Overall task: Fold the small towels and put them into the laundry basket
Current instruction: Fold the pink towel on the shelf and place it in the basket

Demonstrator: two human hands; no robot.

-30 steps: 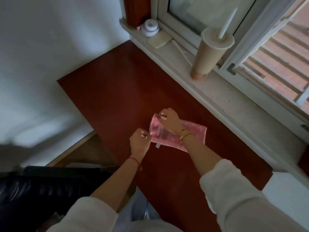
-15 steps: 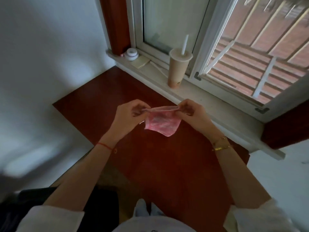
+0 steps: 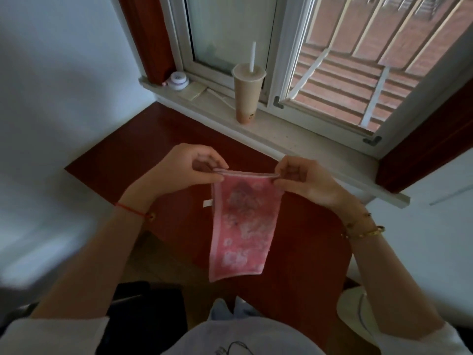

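**Pink towel hung between my two hands**

Pink, flower-printed small cloth towel (image 3: pixel 242 226) hangs in the air above the dark red wooden table (image 3: pixel 122 152), its top edge stretched level between my hands. My left hand (image 3: pixel 190 169) pinches the left corner between thumb and forefinger; my right hand (image 3: pixel 304 181) pinches the right corner the same way. The cloth drops straight down from my fingertips, a white tag showing at its left edge. My curled fingers hide the corners themselves. A tan plastic cup with a straw (image 3: pixel 247 94) stands on the pale window sill (image 3: pixel 294 135) beyond.
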